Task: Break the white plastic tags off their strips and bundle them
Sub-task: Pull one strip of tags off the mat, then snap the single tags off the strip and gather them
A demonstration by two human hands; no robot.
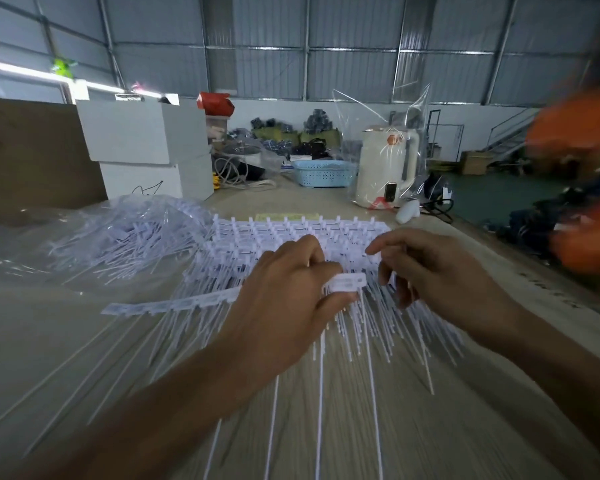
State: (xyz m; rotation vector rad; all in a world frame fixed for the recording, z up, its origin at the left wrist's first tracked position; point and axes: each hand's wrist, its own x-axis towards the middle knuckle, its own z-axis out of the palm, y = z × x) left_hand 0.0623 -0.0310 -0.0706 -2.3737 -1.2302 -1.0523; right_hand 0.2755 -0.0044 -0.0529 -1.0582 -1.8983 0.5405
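Observation:
A stack of white plastic tag strips (291, 237) lies on the table before me, its thin tails fanning toward me. My left hand (284, 299) pinches the right end of one tag strip (174, 301) between thumb and fingers; the strip runs left from the hand, with tails hanging from it. My right hand (426, 268) hovers just right of that end, its fingers loosely curled over the stack and holding nothing. A heap of loose white tags (129, 233) lies on clear plastic sheeting at the left.
Two white boxes (142, 147) stand at the back left beside a brown board (32, 157). Farther back are a blue basket (323, 173) and a cream kettle (385, 168) in a clear bag. A blurred orange shape (582, 188) fills the right edge, past the table's right rim.

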